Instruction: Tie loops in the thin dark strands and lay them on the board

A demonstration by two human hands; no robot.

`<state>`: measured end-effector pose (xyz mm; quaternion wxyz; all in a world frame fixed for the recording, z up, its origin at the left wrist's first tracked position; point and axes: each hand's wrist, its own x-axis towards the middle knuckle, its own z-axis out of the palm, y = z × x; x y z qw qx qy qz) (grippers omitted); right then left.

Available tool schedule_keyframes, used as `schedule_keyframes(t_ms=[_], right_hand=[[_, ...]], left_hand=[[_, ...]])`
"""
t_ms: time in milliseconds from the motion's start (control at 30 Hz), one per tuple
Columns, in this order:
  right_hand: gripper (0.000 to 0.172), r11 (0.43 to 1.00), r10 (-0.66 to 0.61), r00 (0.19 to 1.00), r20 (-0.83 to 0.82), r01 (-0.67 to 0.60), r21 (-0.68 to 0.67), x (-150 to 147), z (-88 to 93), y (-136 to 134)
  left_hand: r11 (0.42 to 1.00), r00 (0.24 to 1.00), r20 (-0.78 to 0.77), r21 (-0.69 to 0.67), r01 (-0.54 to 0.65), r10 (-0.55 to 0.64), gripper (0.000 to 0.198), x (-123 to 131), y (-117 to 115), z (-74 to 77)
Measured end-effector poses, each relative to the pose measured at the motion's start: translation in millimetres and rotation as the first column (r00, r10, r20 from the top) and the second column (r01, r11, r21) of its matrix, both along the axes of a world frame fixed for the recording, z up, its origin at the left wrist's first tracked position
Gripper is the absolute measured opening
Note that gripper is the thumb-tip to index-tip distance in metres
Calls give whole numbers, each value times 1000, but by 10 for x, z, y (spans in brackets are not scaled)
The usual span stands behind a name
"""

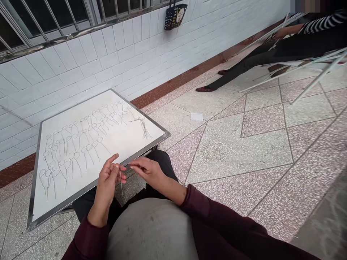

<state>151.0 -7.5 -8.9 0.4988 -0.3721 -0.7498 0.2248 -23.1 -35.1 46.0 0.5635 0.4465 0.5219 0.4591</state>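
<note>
My left hand [107, 180] pinches a thin wire [121, 182] between thumb and forefinger; its loose end hangs below the fingers. Close beside it, my right hand [151, 173] has thumb and fingertips pressed together near the upper part of this wire. Whether those fingertips grip the wire itself is too fine to make out. Both hands are over my lap, at the near edge of a white table [127, 141] with a metal rim. Several looped wires [77, 156] with long tails lie in rows on it. A bunch of unlooped wires [145, 128] rests near the right corner.
A white tiled wall [119, 39] with a barred window [54, 18] stands behind the table. A patterned bag [175, 17] hangs there. On the floor lies a white paper [196, 117]. At the upper right, a person in dark trousers [244, 65] sits on a metal-framed chair [311, 81].
</note>
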Motion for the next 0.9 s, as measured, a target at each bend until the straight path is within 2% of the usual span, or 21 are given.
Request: schedule_keyframes(t_ms=[100, 200, 367, 500, 767, 900], right_hand=[[13, 996, -55, 998, 22, 53, 72, 4, -10, 9], [15, 998, -48, 999, 19, 47, 42, 6, 5, 8], [21, 986, 127, 989, -80, -134, -97, -14, 66, -3], [20, 976, 178, 976, -122, -191, -102, -23, 70, 0], [17, 962, 269, 962, 39, -270, 36, 49, 137, 29], [14, 957, 280, 950, 141, -288, 43, 76, 126, 46]], left_hand=[[1000, 999, 36, -29, 11, -10, 62, 9, -20, 22], [1000, 999, 34, -11, -7, 7, 64, 18, -21, 18], [1000, 999, -36, -6, 26, -27, 65, 30, -27, -8], [997, 994, -75, 0, 79, -79, 62, 53, -54, -17], [991, 981, -157, 47, 127, -118, 58, 70, -69, 2], [989, 962, -238, 40, 145, -131, 52, 76, -84, 16]])
